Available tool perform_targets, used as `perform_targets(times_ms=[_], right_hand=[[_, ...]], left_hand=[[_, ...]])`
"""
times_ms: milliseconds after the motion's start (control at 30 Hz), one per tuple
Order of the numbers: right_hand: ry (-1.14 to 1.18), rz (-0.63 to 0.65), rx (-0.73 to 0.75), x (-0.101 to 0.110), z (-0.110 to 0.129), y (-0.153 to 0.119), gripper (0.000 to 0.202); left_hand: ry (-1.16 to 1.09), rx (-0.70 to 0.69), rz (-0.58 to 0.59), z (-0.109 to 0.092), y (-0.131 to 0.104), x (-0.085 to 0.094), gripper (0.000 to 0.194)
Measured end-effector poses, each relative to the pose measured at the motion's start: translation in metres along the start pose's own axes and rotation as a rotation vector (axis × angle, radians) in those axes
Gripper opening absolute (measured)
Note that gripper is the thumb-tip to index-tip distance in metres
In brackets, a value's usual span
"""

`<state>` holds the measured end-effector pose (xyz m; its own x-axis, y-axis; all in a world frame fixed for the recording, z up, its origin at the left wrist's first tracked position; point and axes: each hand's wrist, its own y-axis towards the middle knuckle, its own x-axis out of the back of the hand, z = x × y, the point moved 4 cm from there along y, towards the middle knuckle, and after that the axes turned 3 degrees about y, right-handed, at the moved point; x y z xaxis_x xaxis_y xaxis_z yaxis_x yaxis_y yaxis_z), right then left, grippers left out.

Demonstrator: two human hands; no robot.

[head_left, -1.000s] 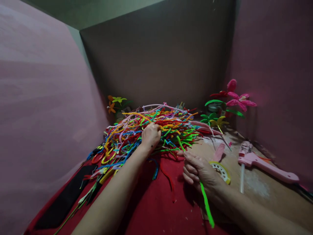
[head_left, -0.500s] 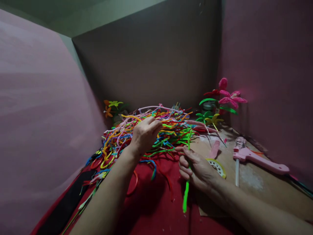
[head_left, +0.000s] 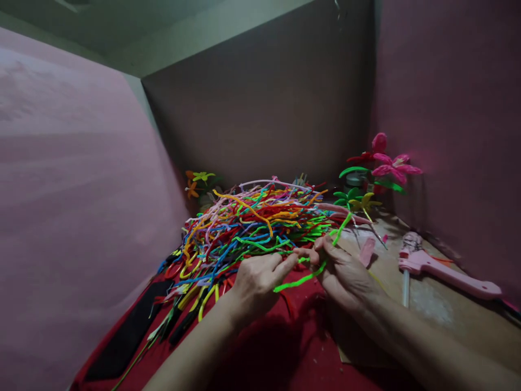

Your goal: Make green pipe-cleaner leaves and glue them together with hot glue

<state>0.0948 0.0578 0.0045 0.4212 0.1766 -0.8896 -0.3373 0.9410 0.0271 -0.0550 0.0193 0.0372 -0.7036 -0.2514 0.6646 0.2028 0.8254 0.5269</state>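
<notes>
My right hand is closed round a bright green pipe cleaner, whose fuzzy length runs down to the left from the fingers. More green stem sticks up past the thumb. Close against it, my left hand has its fingers bent together, the fingertips meeting those of the right hand at a short bit of green pipe cleaner. The left palm and thumb are mostly hidden. Just behind both hands lies a big heap of many-coloured pipe cleaners.
A pink glue gun lies on a brown board at the right. Fuzzy flowers stand behind it, with orange and yellow ones at the back left. Scissors-like yellow handles and a black strip lie on the red cloth.
My left hand has come off the heap, down and toward my right hand. The green pipe cleaner has swung from upright to slanting left. The view has shifted slightly.
</notes>
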Motion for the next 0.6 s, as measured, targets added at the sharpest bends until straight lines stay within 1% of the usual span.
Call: perform_targets(times_ms=[33, 67, 100, 133, 200, 233, 267, 300, 333, 367, 400, 467, 533, 600], right_hand=[[-0.014, 0.016, 0.001, -0.002, 0.002, -0.001, 0.016], [-0.024, 0.027, 0.005, -0.004, 0.005, -0.002, 0.018], [-0.029, 0.04, 0.008, -0.005, 0.008, -0.002, 0.02], [-0.024, 0.042, 0.02, -0.005, 0.011, -0.002, 0.021], [-0.01, 0.046, 0.027, -0.004, 0.014, -0.002, 0.021], [-0.005, 0.043, 0.021, -0.003, 0.014, -0.002, 0.021], [-0.001, 0.044, -0.008, -0.002, 0.012, -0.002, 0.02], [0.002, 0.046, -0.05, -0.001, 0.008, -0.002, 0.019], [0.001, 0.049, -0.1, 0.001, 0.004, -0.002, 0.018], [-0.003, 0.055, -0.149, 0.002, -0.001, -0.003, 0.017], [-0.008, 0.056, -0.177, 0.004, -0.005, -0.003, 0.017], [-0.025, 0.045, -0.197, 0.008, -0.011, -0.003, 0.018], [-0.041, 0.019, -0.198, 0.012, -0.013, -0.003, 0.018], [-0.049, 0.007, -0.217, 0.013, -0.014, -0.003, 0.017]], left_hand=[[0.1, -0.082, 0.076, 0.001, -0.003, 0.002, 0.031], [0.192, -0.146, 0.122, 0.004, -0.004, 0.007, 0.032], [0.224, -0.147, 0.116, 0.01, -0.004, 0.014, 0.027], [0.233, -0.118, 0.064, 0.017, -0.001, 0.024, 0.022], [0.268, -0.075, -0.005, 0.032, 0.011, 0.044, 0.019], [0.396, -0.008, -0.078, 0.041, 0.02, 0.055, 0.02], [0.553, 0.077, -0.213, 0.05, 0.03, 0.067, 0.021], [0.675, 0.151, -0.296, 0.057, 0.041, 0.076, 0.022], [0.739, 0.182, -0.319, 0.064, 0.053, 0.08, 0.022], [0.765, 0.195, -0.325, 0.07, 0.064, 0.081, 0.022], [0.763, 0.208, -0.297, 0.075, 0.074, 0.081, 0.022], [0.742, 0.18, -0.229, 0.081, 0.088, 0.076, 0.02], [0.713, 0.128, -0.177, 0.08, 0.092, 0.072, 0.019], [0.68, 0.057, -0.109, 0.073, 0.085, 0.069, 0.018]])
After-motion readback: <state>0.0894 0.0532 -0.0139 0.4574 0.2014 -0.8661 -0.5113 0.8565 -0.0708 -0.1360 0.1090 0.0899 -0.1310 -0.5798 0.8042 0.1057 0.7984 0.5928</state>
